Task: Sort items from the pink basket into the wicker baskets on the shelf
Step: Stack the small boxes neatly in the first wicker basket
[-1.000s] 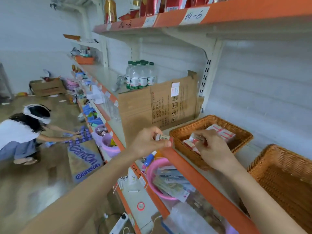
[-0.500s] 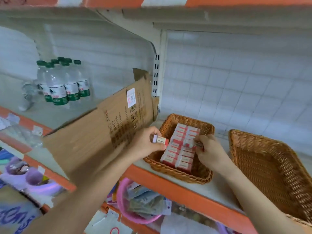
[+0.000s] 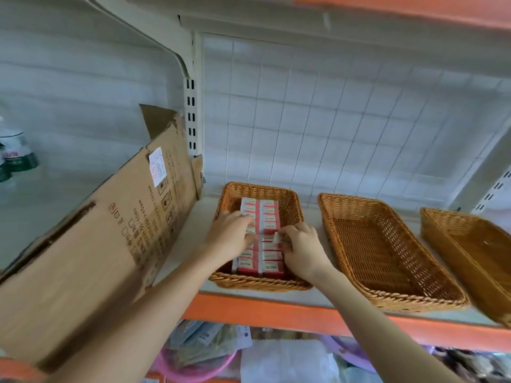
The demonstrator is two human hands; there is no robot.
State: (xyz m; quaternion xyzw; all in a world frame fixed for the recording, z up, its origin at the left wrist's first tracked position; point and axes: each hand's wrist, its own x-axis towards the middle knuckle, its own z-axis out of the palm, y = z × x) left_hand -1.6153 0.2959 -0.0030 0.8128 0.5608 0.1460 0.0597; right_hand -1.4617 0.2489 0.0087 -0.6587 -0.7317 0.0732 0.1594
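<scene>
Cardboard box (image 3: 110, 239) leans at left. Pink basket (image 3: 193, 373) sits at the bottom edge. Your left hand (image 3: 232, 236) lies over the red-and-white boxes (image 3: 269, 217) in the first wicker basket (image 3: 260, 187), fingers bent down; whether they grip one cannot be told. Your right hand (image 3: 301, 250) pinches a small box (image 3: 276, 238) there. Second wicker basket (image 3: 387, 244) and third wicker basket (image 3: 475, 244) stand right.

so I get three wicker baskets (image 3: 260, 284) (image 3: 414, 306) (image 3: 448, 219), one pink basket (image 3: 193, 371), one cardboard box (image 3: 83, 272), two hands (image 3: 232, 236) (image 3: 301, 250), plus small red-and-white boxes (image 3: 269, 211) in two rows, too covered to count
</scene>
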